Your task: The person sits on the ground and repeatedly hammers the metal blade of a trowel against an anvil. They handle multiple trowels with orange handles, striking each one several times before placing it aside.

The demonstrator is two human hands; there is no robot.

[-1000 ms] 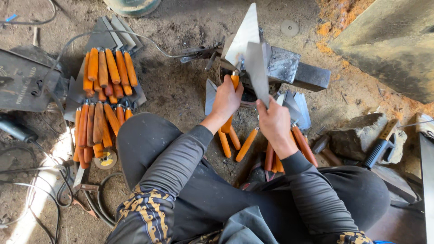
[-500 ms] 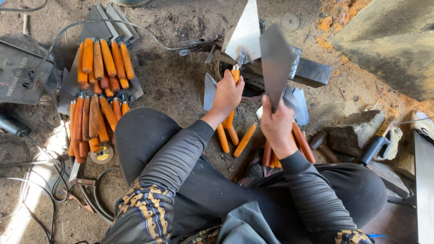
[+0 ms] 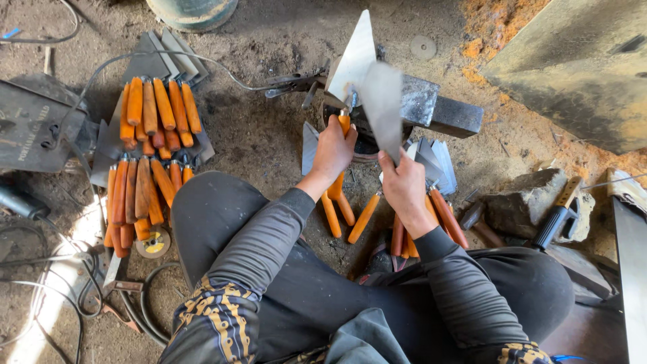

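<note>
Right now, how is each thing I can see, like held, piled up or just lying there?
Left hand: gripping an orange wooden handle.
Right hand: holding a flat grey metal blade upright.
Triangular shiny steel blade: standing point up at the dark metal block.
Pile of orange-handled tools: lying stacked on the ground.
Loose orange handles: scattered in front of the legs.

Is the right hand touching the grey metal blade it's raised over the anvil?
Touching. The head view shows the right hand with its fingers wrapped around the lower end of the blade, no gap visible.
</note>
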